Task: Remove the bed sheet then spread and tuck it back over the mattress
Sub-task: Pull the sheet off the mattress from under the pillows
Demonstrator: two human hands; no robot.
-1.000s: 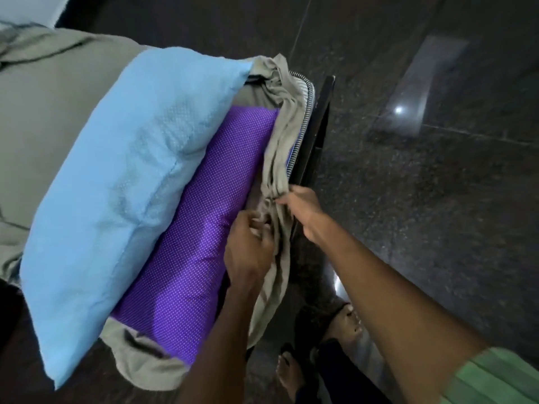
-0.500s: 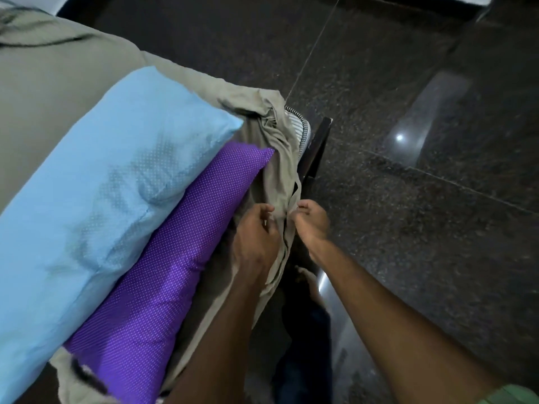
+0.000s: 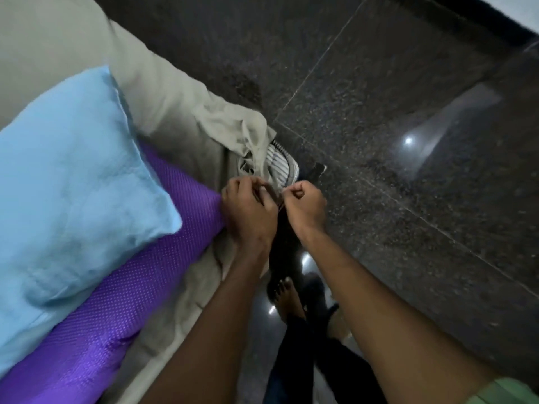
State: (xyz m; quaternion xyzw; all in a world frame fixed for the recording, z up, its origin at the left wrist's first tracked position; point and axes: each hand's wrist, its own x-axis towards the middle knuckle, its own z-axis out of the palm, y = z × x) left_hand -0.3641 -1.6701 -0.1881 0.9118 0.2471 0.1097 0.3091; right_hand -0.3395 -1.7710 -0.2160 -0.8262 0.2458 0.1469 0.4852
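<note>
Fingers (image 3: 256, 185) of both hands bunching bed sheet (image 3: 233, 123) at mattress (image 3: 280, 164) corner.

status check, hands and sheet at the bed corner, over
Left hand and right hand both pinching bed sheet at the corner. Striped mattress corner exposed. Purple pillow and blue pillow lying on the sheet.

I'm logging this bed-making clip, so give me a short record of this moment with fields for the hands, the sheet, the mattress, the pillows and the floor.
left hand: grips bunched sheet at the bed corner
right hand: fist closed beside the left, pinching the sheet's edge
sheet: beige, rumpled at the corner, partly pulled off
mattress: striped corner exposed
pillows: light blue pillow lying on purple pillow
floor: dark polished stone tiles
</note>
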